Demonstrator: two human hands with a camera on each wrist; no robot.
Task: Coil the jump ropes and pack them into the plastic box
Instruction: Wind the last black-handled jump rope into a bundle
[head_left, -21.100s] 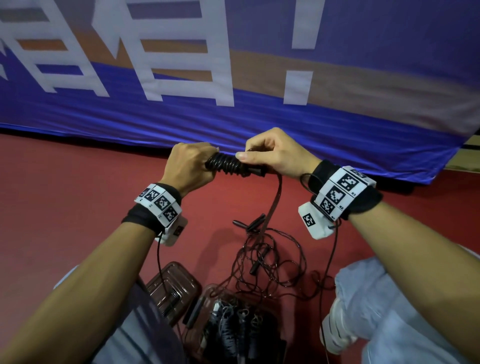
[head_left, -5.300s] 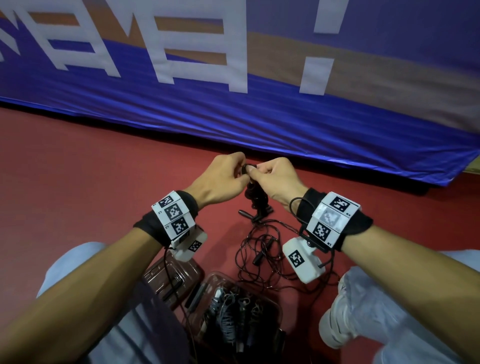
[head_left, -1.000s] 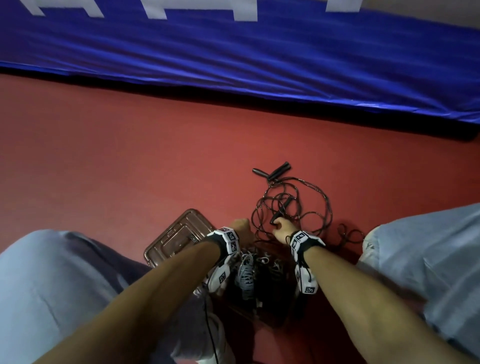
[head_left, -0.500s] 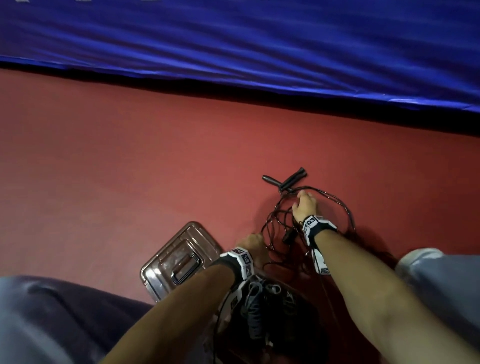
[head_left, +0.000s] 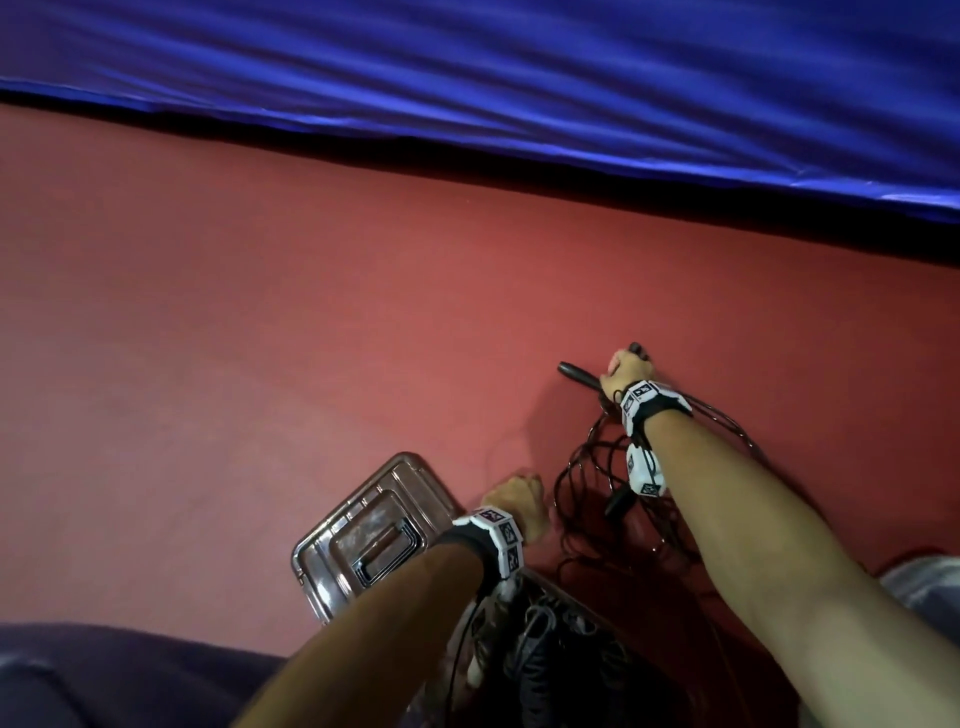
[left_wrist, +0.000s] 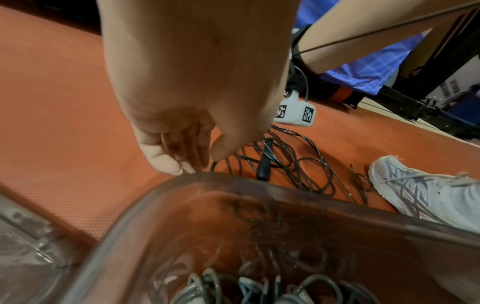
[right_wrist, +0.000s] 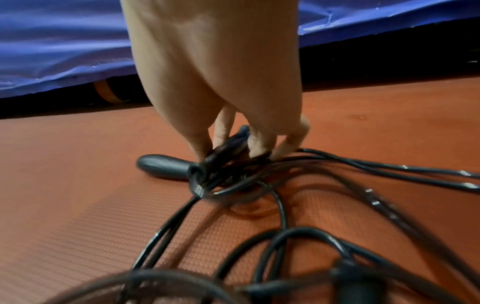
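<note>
Floor: I see a red-orange mat (head_left: 218, 322) with a fine ribbed texture, filling most of the head view; it bears everything below.
Back edge: a blue tarpaulin (head_left: 519, 78) runs across the far side, with a dark gap beneath its lower hem.
Lid: a clear plastic lid (head_left: 363, 535) lies flat on the mat, left of my left wrist, handle recess facing up.
Plastic box: the clear plastic box (left_wrist: 259, 189) sits at the near edge, under my left forearm; coiled grey and dark ropes (left_wrist: 259, 288) lie inside it.
Left hand: my left hand (head_left: 519, 501) hangs just past the far rim of the box, fingers (left_wrist: 168, 162) loosely curled and pointing down, holding nothing.
Loose jump ropes: a tangle of black cord (head_left: 597, 478) lies on the mat just beyond the box, between my two hands, with one black handle (left_wrist: 263, 162) lying in it.
Right hand: my right hand (head_left: 626, 366) is at the far end of the tangle, fingertips (right_wrist: 257, 148) and thumb closing round a second black handle (right_wrist: 228, 142) that crosses a third one (right_wrist: 166, 166) lying flat on the mat. The wrist view is blurred, so I cannot tell whether the gripped handle is off the mat.
Right edge: a white shoe (left_wrist: 428, 193) rests on the mat beside the tangle; dark frame legs (left_wrist: 415, 98) stand behind it.
</note>
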